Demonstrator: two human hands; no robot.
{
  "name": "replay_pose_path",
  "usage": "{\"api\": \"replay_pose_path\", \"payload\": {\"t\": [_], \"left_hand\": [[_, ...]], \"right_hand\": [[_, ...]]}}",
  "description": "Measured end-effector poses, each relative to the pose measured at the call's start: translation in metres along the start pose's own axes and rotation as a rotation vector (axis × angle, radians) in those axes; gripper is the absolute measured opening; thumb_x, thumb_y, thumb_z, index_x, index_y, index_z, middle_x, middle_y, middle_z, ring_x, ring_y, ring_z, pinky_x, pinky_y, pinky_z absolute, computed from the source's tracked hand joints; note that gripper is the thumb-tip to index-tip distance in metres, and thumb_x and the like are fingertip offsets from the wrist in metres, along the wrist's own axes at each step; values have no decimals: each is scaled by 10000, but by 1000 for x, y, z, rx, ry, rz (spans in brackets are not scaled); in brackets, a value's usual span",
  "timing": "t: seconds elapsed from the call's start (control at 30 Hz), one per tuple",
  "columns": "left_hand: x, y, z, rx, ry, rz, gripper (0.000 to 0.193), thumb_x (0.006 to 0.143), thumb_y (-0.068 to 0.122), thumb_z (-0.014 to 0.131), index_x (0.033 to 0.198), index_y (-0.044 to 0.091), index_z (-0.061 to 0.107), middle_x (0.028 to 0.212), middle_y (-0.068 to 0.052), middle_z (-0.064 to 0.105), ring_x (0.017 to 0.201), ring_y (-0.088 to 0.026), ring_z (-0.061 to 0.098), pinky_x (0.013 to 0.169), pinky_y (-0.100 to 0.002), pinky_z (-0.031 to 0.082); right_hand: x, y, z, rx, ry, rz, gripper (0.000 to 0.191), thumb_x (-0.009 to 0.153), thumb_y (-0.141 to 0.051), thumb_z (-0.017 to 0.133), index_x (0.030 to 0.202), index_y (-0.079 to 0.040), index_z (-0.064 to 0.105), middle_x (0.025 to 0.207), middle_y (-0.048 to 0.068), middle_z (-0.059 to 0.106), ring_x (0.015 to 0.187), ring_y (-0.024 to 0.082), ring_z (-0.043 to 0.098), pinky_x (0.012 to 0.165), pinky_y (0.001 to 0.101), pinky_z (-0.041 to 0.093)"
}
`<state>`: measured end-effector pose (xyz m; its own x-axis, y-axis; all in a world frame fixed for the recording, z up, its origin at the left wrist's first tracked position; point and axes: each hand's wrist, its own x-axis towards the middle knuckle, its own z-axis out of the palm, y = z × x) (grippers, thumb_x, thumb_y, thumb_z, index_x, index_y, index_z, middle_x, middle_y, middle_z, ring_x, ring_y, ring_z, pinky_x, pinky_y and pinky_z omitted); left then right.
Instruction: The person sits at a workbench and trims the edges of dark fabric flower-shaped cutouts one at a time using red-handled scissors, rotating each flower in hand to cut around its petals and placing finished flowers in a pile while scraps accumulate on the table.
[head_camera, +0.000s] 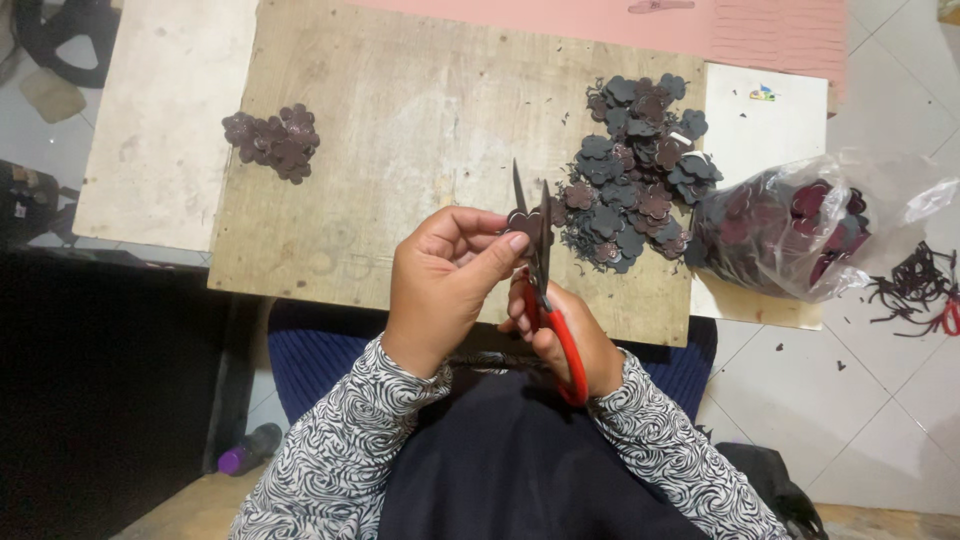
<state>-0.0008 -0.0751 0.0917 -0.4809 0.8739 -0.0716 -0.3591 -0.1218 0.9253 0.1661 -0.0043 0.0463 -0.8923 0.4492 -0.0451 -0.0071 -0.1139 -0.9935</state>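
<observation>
Nearest the camera, two arms in black-and-white swirl-patterned sleeves meet over a dark lap. The right hand (560, 335) has its grip closed around the red handles of a pair of scissors (545, 290), whose dark blades stand open and point toward twelve o'clock. At about ten o'clock from it, the left hand (445, 285) pinches a small dark flower-shaped cutout (523, 220) between thumb and fingertips, its grip closed on the piece, which sits right against the scissor blades. Both hands hover over the near edge of a worn wooden board (400, 150) that serves as the counter. Beyond the scissors, toward one o'clock, a loose heap of flower cutouts (635, 165) in grey and brownish tones spreads over the board, with small trimmings scattered about it. At three o'clock from that heap, a clear plastic bag (800, 235) filled with more dark pieces lies partly off the board on the white tiled floor (860, 400). Toward eleven o'clock, well apart from the hands, a smaller stack of brownish cutouts (273, 142) rests on the board. At the far edge lies a pink sheet (600, 22).
</observation>
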Motion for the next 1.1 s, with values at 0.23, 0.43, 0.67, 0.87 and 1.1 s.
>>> {"api": "replay_pose_path", "payload": {"t": [0.23, 0.43, 0.67, 0.87, 1.1], "left_hand": [[3, -5, -3, -2, 3, 8, 185, 939, 21, 734, 1087, -55, 653, 953, -114, 757, 832, -107, 704, 770, -247, 601], [6, -7, -3, -14, -82, 77, 209, 955, 53, 728, 1132, -14, 637, 976, -62, 730, 874, -78, 677, 795, -227, 575], [-2, -4, 3, 23, -143, -119, 159, 992, 158, 668, 1020, 2, 677, 804, -39, 698, 647, -89, 638, 578, -247, 541], [1, -11, 2, 73, -71, 12, 147, 1005, 153, 675, 1011, 8, 694, 884, -11, 711, 773, -45, 627, 699, -217, 532], [8, -12, -15, 121, -10, 38, 127, 977, 128, 707, 976, 2, 696, 869, -5, 702, 792, -50, 623, 721, -209, 528]], "right_hand": [[1, 10, -2, 33, 6, 22, 855, 845, -829, 595, 1152, -34, 525, 922, -15, 457, 785, 74, 482, 899, 335, 562], [0, 15, -5, -10, 33, -5, 833, 843, -851, 566, 1059, -48, 527, 850, -24, 458, 750, 72, 480, 881, 332, 566], [-2, 17, -5, -38, 72, -52, 813, 861, -854, 541, 1021, -58, 523, 874, -22, 473, 765, 81, 487, 800, 284, 511], [-1, 10, -5, -36, 42, -32, 865, 869, -843, 537, 1141, -21, 554, 897, -7, 509, 796, 90, 486, 743, 253, 449], [1, 3, -5, -18, -65, -19, 939, 850, -833, 551, 1326, -30, 457, 1121, 17, 548, 984, 102, 549, 870, 258, 486]]}}
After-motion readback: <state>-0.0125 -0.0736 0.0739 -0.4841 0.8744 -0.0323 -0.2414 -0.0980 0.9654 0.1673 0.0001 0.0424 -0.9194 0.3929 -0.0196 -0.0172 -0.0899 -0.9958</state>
